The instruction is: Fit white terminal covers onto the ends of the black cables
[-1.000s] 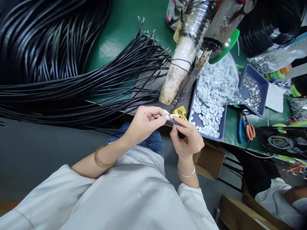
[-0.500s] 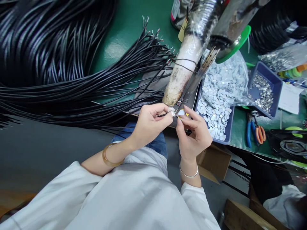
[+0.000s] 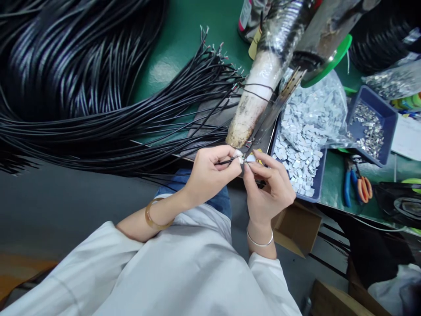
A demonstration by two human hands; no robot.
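Note:
My left hand (image 3: 215,171) pinches the end of a black cable (image 3: 226,161), close to a small whitish piece at its fingertips. Right beside it, my right hand (image 3: 268,182) has thumb and fingers closed at the same spot, on something too small to make out. Both hands meet at the table edge, just below the blunt tip of a wrapped white duct (image 3: 251,101). A large bundle of black cables (image 3: 148,112) runs in from the left, with stripped ends fanned out near the duct.
A blue tray (image 3: 317,184) of small pale square pieces under a plastic bag stands right of my hands. Behind it sits another blue bin (image 3: 390,114) with small metal parts. Blue-handled pliers (image 3: 347,186) and an orange-handled tool (image 3: 364,189) lie farther right. A cardboard box (image 3: 296,226) is below.
The whole view has shifted slightly, so things appear a little farther right. My hands stay together at the cable end, with the right fingertips slightly closer to the left.

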